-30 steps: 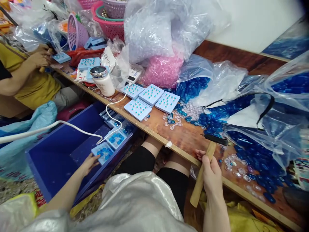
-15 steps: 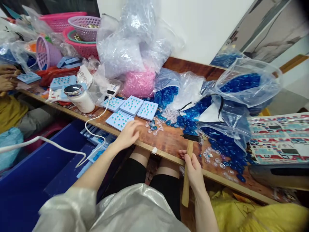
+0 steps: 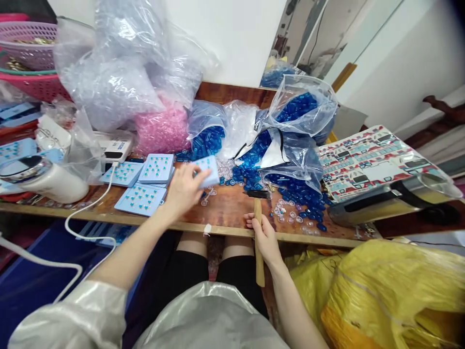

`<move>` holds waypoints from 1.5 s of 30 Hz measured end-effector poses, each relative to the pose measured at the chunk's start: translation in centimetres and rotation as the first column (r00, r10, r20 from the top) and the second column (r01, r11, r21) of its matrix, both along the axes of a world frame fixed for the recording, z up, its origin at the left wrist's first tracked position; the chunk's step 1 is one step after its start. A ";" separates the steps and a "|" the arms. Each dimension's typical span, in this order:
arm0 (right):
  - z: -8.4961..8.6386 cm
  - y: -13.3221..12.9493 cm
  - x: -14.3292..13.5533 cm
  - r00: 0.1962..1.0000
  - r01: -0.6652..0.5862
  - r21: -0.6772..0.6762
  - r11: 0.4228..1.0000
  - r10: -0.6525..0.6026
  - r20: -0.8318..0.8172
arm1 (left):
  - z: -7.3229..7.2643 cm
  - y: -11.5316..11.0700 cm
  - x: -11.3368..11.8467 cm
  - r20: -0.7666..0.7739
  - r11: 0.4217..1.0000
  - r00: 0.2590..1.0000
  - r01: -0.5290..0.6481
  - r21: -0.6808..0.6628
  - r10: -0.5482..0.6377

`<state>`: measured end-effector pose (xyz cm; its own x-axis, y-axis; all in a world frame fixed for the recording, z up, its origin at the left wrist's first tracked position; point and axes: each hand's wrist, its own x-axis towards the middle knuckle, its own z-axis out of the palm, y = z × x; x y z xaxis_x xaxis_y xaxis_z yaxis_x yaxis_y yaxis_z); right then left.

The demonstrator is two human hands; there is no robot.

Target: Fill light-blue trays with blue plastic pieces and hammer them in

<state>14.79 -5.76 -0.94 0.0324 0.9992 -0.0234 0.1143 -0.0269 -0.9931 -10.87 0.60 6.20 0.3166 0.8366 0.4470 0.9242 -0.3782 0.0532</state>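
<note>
My left hand (image 3: pixel 185 189) grips a light blue tile (image 3: pixel 208 170) by its near left part, tilted above the wooden table. Its thumb lies across the tile's face. Several similar tiles dotted with teal pieces, one of them near the table edge (image 3: pixel 140 198), lie to the left of that hand. My right hand (image 3: pixel 264 231) is closed round the wooden handle of a hammer (image 3: pixel 258 252), whose black head points away at the far end. Small clear pieces (image 3: pixel 289 215) and blue pieces (image 3: pixel 250 174) are scattered beyond and right of the hammer head.
Bags of blue pieces (image 3: pixel 298 109) and a pink bag (image 3: pixel 163 128) stand along the back. A white jar (image 3: pixel 58 182) and a white cable (image 3: pixel 82 211) are at the left. At the right lie a clear cylindrical container (image 3: pixel 370 201), a printed sheet (image 3: pixel 381 145) and yellow sacks (image 3: pixel 399 286).
The view has turned to the right. My left hand, empty beside the tiles before, has moved forward and taken hold of the rightmost tile, now lifted. My right hand still holds the hammer.
</note>
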 end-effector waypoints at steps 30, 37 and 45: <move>0.0 0.1 1.0 0.888 0.196 -0.064 0.978 -0.205 -0.413 | -5.2 -3.7 1.8 0.237 0.888 0.942 0.310 -0.340 -0.238; 0.3 0.0 0.8 0.881 0.197 -0.083 0.977 -0.213 -0.422 | -5.1 -4.6 2.2 0.269 0.817 0.929 0.356 -0.454 -0.256; 0.1 -0.1 0.9 0.880 0.194 -0.075 0.978 -0.208 -0.427 | -5.5 -1.7 3.3 0.412 0.906 0.892 0.319 -0.278 -0.188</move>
